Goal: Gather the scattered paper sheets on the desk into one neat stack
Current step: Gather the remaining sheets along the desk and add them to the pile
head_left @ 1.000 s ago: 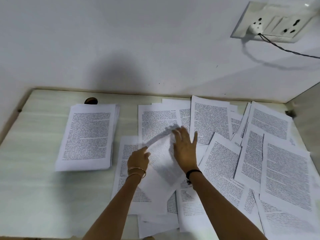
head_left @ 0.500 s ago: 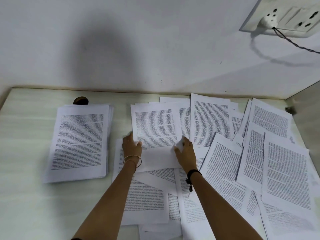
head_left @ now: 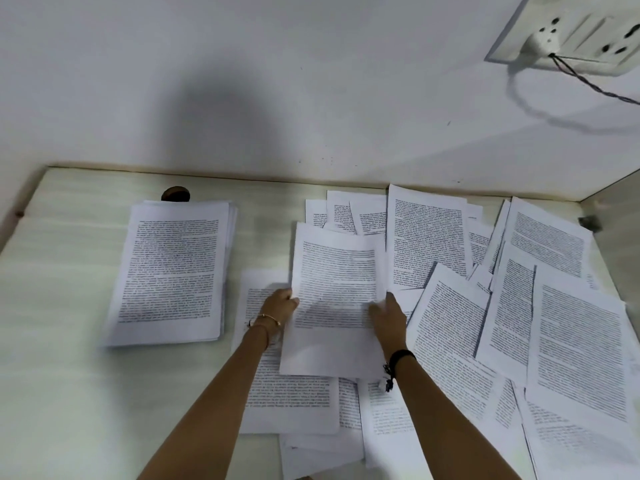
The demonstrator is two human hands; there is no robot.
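Now | neat stack [head_left: 169,271] lies left on the table [head_left: 52,375] | left hand [head_left: 278,306] and right hand [head_left: 389,318] pinch a sheet [head_left: 337,282] by its side edges, fingers curled; it has come nearer since a moment ago, likely bound for the stack | loose sheets [head_left: 571,341] overlap beneath and rightward, many left.

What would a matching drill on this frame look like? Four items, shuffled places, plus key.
Items
1. neat stack
2. lifted sheet
3. socket plate
4. brown disc

Places
A. on the wall, upper right, with a plug in it
B. peeking out past the neat stack's far edge
C. left part of the desk, squared up
D. between the left hand and the right hand, held at its side edges

Pairs: 1-C, 2-D, 3-A, 4-B
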